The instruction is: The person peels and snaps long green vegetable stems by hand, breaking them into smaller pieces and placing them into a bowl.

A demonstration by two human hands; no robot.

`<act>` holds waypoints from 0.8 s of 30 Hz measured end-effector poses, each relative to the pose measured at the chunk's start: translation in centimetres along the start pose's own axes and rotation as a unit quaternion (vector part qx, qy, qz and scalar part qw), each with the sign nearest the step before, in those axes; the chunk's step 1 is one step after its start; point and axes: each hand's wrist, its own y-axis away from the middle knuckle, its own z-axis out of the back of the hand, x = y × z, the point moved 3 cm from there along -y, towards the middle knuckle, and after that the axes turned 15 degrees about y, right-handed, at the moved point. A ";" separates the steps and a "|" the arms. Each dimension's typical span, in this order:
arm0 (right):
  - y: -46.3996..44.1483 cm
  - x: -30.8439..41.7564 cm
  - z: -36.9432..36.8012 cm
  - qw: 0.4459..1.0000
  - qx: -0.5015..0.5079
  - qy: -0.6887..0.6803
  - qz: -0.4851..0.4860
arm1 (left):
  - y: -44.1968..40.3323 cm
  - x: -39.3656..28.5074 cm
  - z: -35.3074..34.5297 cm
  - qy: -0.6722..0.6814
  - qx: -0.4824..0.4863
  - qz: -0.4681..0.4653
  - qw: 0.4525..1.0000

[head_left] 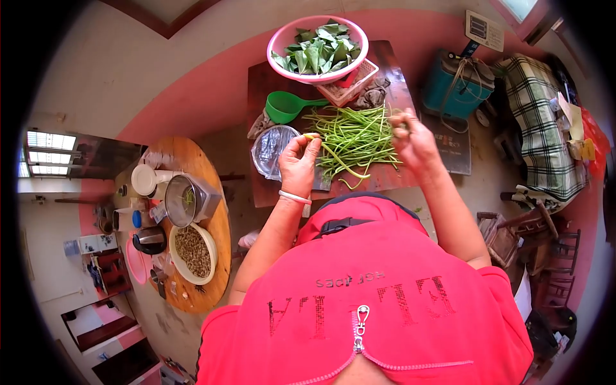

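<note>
My left hand is closed in a pinch on a green stem whose yellowish end pokes out at the fingertips. The stem slants down and to the right across the near side of a heap of long green stems on the table. At the right edge of this heap, my right hand is raised with curled fingers, slightly blurred. Whatever lies between those fingers, I cannot make out. Close to my left hand is a round container with a clear covering.
On the dark red table, a pink-rimmed bowl of leaves rests above a pink basket, near a green ladle. Left stands a wooden table with a kettle and a metal strainer. Wooden stools are at right.
</note>
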 end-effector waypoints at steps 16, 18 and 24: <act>5.8 -5.0 -3.6 0.880 0.239 0.378 -0.159 | -1.0 0.7 -0.7 0.116 0.021 0.074 0.990; 6.0 -5.1 -3.8 0.896 0.241 0.327 -0.182 | -0.7 -0.1 -1.4 -0.098 0.044 -0.125 0.986; 5.9 -4.1 -3.8 0.910 0.217 0.259 -0.240 | 0.3 -2.1 -1.3 -0.350 0.114 -0.273 0.889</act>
